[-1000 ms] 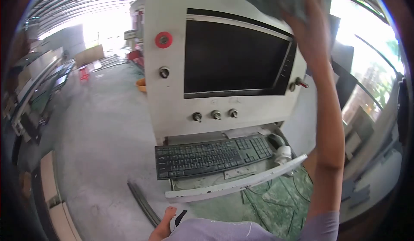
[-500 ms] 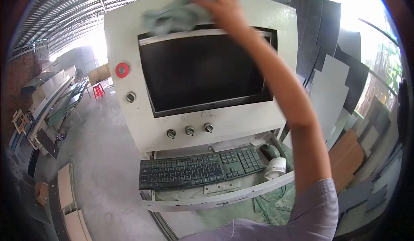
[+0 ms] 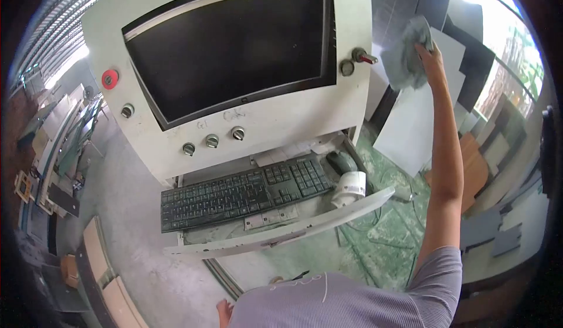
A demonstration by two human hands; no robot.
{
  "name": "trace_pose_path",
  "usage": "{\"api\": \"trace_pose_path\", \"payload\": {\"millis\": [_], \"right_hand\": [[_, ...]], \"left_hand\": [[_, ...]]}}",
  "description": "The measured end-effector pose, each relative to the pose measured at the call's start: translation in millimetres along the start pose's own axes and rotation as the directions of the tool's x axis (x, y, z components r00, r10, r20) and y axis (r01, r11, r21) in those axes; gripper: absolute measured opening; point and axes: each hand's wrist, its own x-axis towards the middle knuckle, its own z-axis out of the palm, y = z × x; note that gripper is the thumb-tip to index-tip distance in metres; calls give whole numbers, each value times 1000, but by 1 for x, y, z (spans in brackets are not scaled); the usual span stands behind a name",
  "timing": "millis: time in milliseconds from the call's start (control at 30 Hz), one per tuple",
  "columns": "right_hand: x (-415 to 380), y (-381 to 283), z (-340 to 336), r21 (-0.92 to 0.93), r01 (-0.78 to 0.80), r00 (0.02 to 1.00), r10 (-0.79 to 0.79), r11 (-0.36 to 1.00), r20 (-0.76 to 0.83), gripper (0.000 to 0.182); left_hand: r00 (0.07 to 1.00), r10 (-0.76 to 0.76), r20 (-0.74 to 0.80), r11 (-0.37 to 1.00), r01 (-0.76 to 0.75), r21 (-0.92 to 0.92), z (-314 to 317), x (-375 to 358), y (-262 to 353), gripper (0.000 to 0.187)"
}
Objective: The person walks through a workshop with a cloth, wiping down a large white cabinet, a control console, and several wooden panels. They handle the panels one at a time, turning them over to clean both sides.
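Off to the right of a pale control cabinet [image 3: 293,117], my right hand [image 3: 433,63] grips a crumpled grey-green rag [image 3: 406,58]. The rag hangs in the air, apart from the cabinet. A dark monitor [image 3: 234,52] is set into the cabinet front, its screen black. The nearest controls to the rag are a red-handled switch [image 3: 365,57] and a round knob below it. Down beside my shirt, only a small part of my left hand [image 3: 224,311] shows; its fingers are mostly hidden.
Below the monitor, an open drawer [image 3: 328,225] holds a dusty black keyboard [image 3: 246,193], a mouse [image 3: 341,162] and a white roll [image 3: 353,184]. A red button [image 3: 109,79] sits on the cabinet's left. Sheet panels [image 3: 410,122] lean at right; boards [image 3: 97,249] lie at left.
My right hand has carried the rag from the cabinet's top edge, above the monitor, down and right, off the cabinet. The view has shifted, and part of my left hand now shows.
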Motion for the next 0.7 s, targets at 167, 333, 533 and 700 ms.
{"api": "trace_pose_path", "payload": {"millis": [167, 333, 533, 700], "right_hand": [[-49, 31, 66, -383, -83, 967, 167, 920, 193, 50], [-163, 97, 77, -191, -258, 916, 303, 947, 262, 53], [-166, 56, 65, -86, -290, 912, 302, 953, 278, 48], [-177, 14, 119, -323, -79, 940, 178, 943, 290, 50]], "left_hand": [[952, 250, 176, 931, -287, 227, 30, -8, 69, 26], [927, 301, 223, 933, -335, 133, 47, -36, 60, 22], [987, -132, 90, 891, 79, 447, 3, 31, -26, 28], [990, 37, 138, 979, -64, 196, -11, 34, -12, 23]]}}
